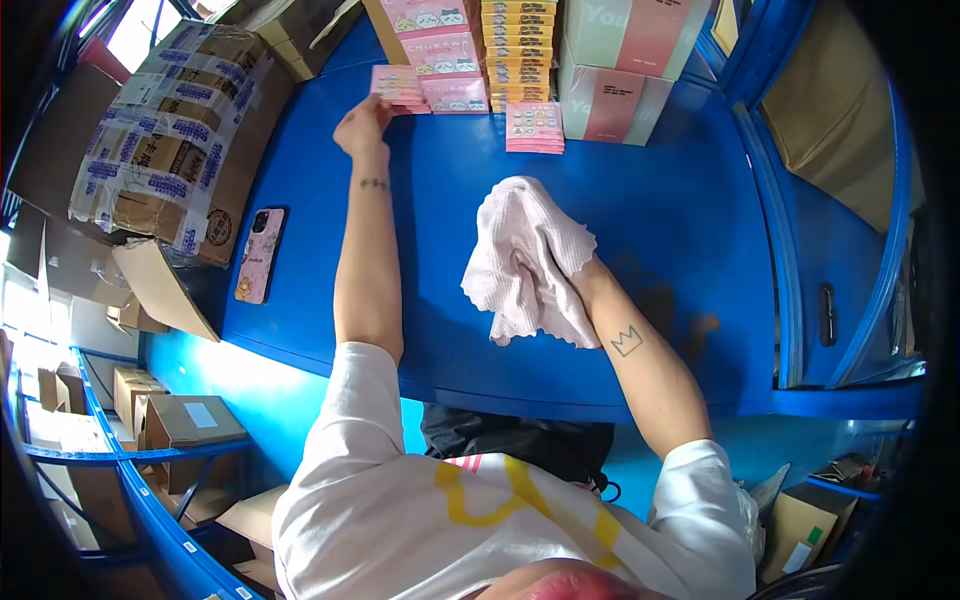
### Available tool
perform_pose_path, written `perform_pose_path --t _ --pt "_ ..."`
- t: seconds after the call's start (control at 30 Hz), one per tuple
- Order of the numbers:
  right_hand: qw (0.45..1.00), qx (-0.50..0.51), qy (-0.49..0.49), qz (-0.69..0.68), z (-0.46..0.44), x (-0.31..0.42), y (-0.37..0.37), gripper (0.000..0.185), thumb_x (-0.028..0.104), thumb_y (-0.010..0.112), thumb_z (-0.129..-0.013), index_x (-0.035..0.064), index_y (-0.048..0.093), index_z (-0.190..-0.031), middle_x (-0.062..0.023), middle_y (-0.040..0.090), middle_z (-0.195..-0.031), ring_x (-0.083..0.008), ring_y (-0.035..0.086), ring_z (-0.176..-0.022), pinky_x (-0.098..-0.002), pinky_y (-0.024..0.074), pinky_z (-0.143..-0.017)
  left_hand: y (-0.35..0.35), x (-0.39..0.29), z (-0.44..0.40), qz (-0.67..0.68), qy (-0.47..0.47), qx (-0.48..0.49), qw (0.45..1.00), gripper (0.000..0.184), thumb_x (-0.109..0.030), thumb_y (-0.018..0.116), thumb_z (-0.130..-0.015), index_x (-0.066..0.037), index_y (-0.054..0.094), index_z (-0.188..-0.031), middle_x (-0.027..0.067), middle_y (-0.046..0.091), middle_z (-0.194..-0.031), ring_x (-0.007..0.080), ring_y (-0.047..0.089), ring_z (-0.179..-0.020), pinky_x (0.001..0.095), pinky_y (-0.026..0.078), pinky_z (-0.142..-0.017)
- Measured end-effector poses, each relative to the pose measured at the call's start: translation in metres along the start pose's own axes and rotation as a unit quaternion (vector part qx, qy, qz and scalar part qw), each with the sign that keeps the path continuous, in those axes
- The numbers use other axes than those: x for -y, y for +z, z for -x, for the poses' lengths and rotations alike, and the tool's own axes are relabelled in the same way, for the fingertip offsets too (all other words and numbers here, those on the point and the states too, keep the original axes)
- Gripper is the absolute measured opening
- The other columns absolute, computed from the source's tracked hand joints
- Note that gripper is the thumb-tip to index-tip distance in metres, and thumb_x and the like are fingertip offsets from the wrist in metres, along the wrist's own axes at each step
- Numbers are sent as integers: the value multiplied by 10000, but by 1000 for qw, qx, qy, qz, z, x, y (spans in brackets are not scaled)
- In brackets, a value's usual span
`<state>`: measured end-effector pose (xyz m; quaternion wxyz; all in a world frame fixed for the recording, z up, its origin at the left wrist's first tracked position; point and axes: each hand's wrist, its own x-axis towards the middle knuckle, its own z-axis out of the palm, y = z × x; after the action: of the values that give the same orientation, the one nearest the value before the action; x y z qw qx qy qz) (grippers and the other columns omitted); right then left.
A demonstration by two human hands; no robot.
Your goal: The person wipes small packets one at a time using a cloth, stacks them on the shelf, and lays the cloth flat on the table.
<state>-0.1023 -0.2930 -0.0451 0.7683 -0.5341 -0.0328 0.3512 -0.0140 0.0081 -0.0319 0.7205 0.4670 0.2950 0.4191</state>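
Observation:
My left hand (365,128) reaches to the far side of the blue table (430,240). Its fingers are pinched at the near left corner of a low stack of pink packets (398,86); the fingertips are partly hidden. A pale pink cloth (525,255) with a waffle texture is bunched over my right hand (590,278), which holds it above the table. Most of that hand's fingers are covered by the cloth. Another small stack of pink packets (535,126) lies farther back, beyond the cloth.
Pink printed boxes (440,55), a tall pile of yellow packets (518,50) and large pink-and-grey boxes (612,105) stand along the back. A phone (260,255) lies at left beside a taped cardboard carton (170,140). A blue metal frame (765,220) borders the right.

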Motion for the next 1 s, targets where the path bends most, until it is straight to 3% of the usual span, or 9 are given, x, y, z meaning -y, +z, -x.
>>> perform_pose_path --t 0.27,0.33,0.4,0.47,0.5,0.57,0.67,0.83,1.0 --pt "991 3 -52 -121 7 9 7 736 660 457 -903 115 432 -1397 -133 505 -1366 -290 501 -1257 -397 402 -1069 -55 -95 36 88 -78 166 979 131 -27 679 -834 73 660 -918 97 650 -718 143 607 -582 237 503 -540" --pt "979 18 -71 -192 13 10 11 733 660 434 -914 117 417 -1405 -124 501 -1371 -283 506 -1248 -401 398 -1072 -52 -85 79 -19 -78 335 939 117 -7 674 -823 67 665 -913 103 643 -704 143 594 -572 240 504 -543" --pt "959 115 -117 -229 9 6 7 662 586 435 -941 123 401 -1412 -111 506 -1360 -263 508 -1245 -392 391 -1079 -49 -71 151 -108 -111 352 923 65 26 657 -812 53 675 -869 111 625 -665 151 574 -549 241 503 -540" --pt "885 301 -209 -288 5 -1 -3 531 437 438 -994 136 369 -1426 -86 516 -1337 -225 511 -1238 -374 376 -1092 -48 -41 199 -314 42 374 872 123 35 646 -819 43 662 -941 146 654 -822 181 604 -625 265 513 -566" --pt "832 389 -251 -306 4 -3 -9 475 363 439 -1021 142 354 -1433 -73 521 -1326 -205 513 -1235 -365 369 -1098 -46 -35 225 -385 260 361 809 247 -39 655 -836 7 635 -1078 187 623 -1054 249 622 -851 381 530 -758" --pt "850 350 -231 -320 7 -15 -16 471 364 427 -1024 141 350 -1432 -69 515 -1332 -200 509 -1238 -364 372 -1098 -42 -31 243 -389 558 390 621 389 -214 604 -893 -30 573 -1235 202 537 -1276 320 542 -1124 492 431 -961" --pt "874 253 -200 -362 4 -27 -19 460 367 391 -1033 138 338 -1429 -57 499 -1349 -185 497 -1245 -364 382 -1096 -41 -15 237 -374 558 499 548 497 -366 478 -943 -35 528 -1311 186 519 -1340 354 454 -1260 542 296 -1068" --pt "981 12 -86 -172 37 -1 27 513 486 240 -1036 185 340 -1439 -35 469 -1391 -208 516 -1229 -398 386 -1091 -44 -5 197 -379 461 450 664 569 -430 378 -969 -28 484 -1357 176 466 -1415 351 421 -1317 536 259 -1098" --pt "938 161 -196 -238 2 -41 -15 415 413 339 -1040 181 381 -1381 -17 494 -1332 -178 517 -1207 -414 408 -1082 -51 -18 236 -319 448 570 610 583 -415 403 -972 14 458 -1364 187 442 -1434 362 388 -1347 537 239 -1122"
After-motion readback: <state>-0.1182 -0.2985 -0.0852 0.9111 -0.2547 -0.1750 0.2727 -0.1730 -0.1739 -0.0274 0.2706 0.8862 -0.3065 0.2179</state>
